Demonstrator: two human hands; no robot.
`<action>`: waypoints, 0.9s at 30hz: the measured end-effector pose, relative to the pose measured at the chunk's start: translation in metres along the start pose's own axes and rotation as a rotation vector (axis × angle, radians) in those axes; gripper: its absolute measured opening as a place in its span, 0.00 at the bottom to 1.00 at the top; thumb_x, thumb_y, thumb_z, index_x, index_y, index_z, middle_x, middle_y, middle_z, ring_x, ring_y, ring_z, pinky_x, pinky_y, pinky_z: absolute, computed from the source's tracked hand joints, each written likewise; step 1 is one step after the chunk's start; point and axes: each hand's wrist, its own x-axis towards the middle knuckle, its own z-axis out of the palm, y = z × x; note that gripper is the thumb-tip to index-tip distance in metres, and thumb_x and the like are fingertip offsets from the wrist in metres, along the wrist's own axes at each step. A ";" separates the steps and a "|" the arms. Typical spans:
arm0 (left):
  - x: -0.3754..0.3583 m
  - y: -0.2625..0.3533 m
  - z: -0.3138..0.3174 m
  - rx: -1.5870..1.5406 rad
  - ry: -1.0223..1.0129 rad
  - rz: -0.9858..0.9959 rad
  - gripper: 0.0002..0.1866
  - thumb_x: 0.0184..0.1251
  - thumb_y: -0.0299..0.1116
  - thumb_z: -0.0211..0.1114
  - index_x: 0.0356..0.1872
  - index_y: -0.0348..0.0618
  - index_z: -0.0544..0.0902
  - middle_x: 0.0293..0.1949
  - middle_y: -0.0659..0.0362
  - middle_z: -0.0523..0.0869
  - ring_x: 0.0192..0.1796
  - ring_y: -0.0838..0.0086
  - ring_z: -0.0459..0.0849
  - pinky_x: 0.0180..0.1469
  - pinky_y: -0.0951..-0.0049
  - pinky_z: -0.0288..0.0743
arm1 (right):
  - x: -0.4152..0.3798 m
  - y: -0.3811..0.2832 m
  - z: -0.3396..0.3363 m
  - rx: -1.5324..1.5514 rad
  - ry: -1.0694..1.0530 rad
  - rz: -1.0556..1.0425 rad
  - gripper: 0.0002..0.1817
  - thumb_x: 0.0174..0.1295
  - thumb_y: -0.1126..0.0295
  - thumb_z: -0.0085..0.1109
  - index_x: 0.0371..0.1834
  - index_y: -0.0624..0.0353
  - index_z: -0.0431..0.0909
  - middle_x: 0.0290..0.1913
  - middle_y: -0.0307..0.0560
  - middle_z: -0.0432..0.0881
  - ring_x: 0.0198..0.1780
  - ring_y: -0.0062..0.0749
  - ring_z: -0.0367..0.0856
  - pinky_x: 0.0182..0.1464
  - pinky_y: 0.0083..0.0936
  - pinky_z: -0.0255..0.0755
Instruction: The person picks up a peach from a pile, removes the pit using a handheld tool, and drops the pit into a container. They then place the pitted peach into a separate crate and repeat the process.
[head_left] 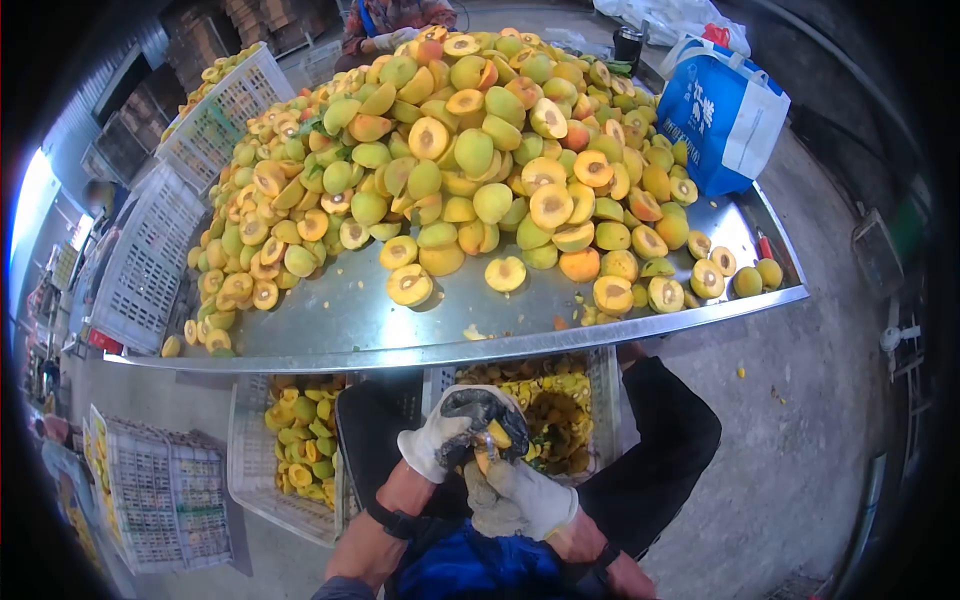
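My left hand [458, 428], in a white glove with a dark coated palm, is curled round a yellow peach piece [498, 434]. Close against it, my right hand [522, 497], in a pale work glove, is closed on a small tool [487, 446] that touches the fruit; its exact kind is mostly hidden by the fingers. Both hands are over my lap, below the front edge of a metal table [350, 325]. A big heap of halved yellow-green peaches [430, 138] covers much of that table, many showing stones or pit hollows.
Between my legs, a crate [606, 400] contains yellow scraps. Another crate [250, 470] at left holds peach pieces. More white crates [150, 250] line the left side. A blue bag [712, 115] and a dark cup [627, 48] stand at the back right. Across the table sits a person [405, 15].
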 end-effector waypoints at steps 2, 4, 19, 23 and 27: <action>0.000 -0.011 0.002 -0.104 0.011 0.013 0.26 0.62 0.50 0.66 0.47 0.33 0.81 0.43 0.51 0.85 0.45 0.67 0.84 0.50 0.68 0.79 | 0.003 0.002 -0.008 0.092 -0.086 -0.028 0.16 0.72 0.55 0.50 0.34 0.55 0.70 0.20 0.35 0.64 0.15 0.20 0.59 0.18 0.19 0.51; -0.003 -0.026 0.015 -0.288 0.258 -0.072 0.28 0.66 0.57 0.59 0.45 0.35 0.81 0.40 0.50 0.85 0.42 0.63 0.85 0.46 0.67 0.80 | 0.005 0.001 -0.017 0.022 -0.055 -0.032 0.16 0.71 0.54 0.51 0.34 0.55 0.70 0.19 0.34 0.63 0.15 0.21 0.58 0.18 0.20 0.51; -0.051 0.004 -0.037 0.115 0.768 0.053 0.24 0.73 0.52 0.54 0.49 0.38 0.80 0.45 0.55 0.84 0.48 0.64 0.84 0.51 0.67 0.80 | -0.017 -0.015 -0.049 -1.110 0.449 -0.033 0.19 0.69 0.56 0.52 0.42 0.63 0.79 0.29 0.49 0.81 0.27 0.38 0.78 0.34 0.33 0.73; -0.078 0.085 -0.040 1.649 0.896 0.194 0.19 0.51 0.22 0.69 0.47 0.34 0.80 0.43 0.50 0.83 0.46 0.56 0.83 0.53 0.62 0.75 | -0.024 -0.027 -0.075 -1.044 0.766 0.086 0.23 0.67 0.51 0.50 0.46 0.62 0.79 0.41 0.68 0.81 0.49 0.65 0.78 0.48 0.45 0.72; -0.052 0.120 -0.054 1.655 0.841 0.119 0.23 0.50 0.23 0.70 0.52 0.40 0.81 0.46 0.49 0.82 0.47 0.55 0.83 0.51 0.63 0.76 | -0.010 -0.015 -0.092 -1.323 0.783 -0.043 0.25 0.67 0.48 0.49 0.47 0.60 0.79 0.42 0.67 0.82 0.49 0.65 0.78 0.50 0.46 0.72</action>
